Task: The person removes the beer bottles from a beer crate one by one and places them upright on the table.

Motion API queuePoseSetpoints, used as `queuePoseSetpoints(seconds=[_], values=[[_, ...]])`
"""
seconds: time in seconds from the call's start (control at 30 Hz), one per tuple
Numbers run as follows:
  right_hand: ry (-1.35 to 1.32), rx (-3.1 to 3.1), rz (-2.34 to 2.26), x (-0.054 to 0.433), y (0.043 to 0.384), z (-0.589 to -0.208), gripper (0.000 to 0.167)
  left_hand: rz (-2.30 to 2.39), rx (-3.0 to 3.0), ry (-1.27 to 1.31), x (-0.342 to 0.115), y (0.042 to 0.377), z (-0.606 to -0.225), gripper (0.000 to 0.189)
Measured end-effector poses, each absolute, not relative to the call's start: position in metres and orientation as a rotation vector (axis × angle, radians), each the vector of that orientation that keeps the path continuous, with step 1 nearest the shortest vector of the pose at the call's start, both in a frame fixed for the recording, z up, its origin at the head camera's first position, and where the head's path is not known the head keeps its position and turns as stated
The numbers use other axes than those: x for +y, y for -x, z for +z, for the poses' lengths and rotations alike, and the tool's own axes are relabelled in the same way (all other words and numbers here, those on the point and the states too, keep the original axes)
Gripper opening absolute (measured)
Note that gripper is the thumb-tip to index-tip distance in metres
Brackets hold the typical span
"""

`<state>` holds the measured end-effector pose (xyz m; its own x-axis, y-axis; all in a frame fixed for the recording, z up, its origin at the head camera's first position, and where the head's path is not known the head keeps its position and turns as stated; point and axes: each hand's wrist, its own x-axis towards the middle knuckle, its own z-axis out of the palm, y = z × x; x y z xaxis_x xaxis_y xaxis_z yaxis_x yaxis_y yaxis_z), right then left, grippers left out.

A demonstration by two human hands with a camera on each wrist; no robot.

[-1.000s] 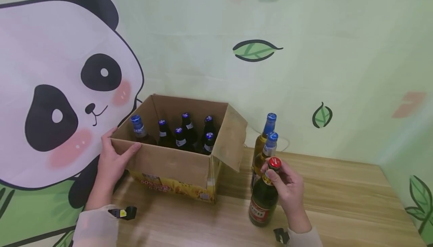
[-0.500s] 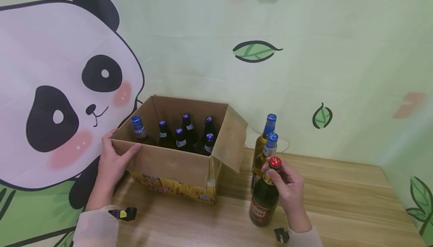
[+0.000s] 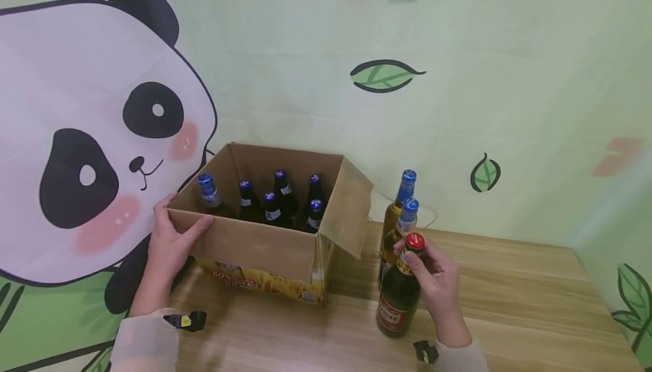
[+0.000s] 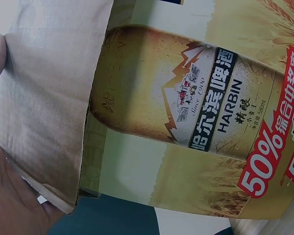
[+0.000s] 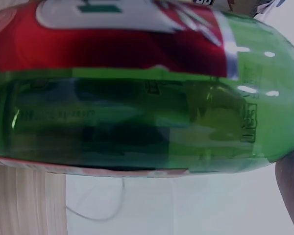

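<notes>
Got two blue-capped bottles [image 3: 406, 225] just behind the right fingers, pretty much crowding them, plus a flap [image 3: 348, 208] jutting out to their left. Got six more bottles [image 3: 272, 213] in the box [image 3: 254, 252], right of the left fingers. Reaching forward with both arms over the table [image 3: 514, 310]. Gripping the box's near left corner with the left hand [image 3: 170, 242], thumb over the near wall. Pinching the red-capped bottle [image 3: 398, 298] by the neck with the right hand [image 3: 437, 278], most of it below the fingers. Can't tell about base-to-table contact.
</notes>
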<state>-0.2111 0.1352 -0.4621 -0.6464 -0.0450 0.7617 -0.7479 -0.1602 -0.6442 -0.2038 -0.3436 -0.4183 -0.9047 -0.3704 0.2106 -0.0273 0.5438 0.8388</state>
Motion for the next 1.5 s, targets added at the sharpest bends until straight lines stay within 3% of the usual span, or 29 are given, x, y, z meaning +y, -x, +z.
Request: queuePoseSetpoints(seconds=[0.93, 1.5], values=[[-0.605, -1.875, 1.773, 0.147, 0.19, -0.442, 0.031, -1.287, -2.412, -0.349, -0.348, 0.195, -0.425, 0.102], [-1.015, -1.458, 1.691, 0.129, 0.179, -0.384, 0.027, -1.273, -2.449, -0.367, -0.343, 0.204, -0.416, 0.104]])
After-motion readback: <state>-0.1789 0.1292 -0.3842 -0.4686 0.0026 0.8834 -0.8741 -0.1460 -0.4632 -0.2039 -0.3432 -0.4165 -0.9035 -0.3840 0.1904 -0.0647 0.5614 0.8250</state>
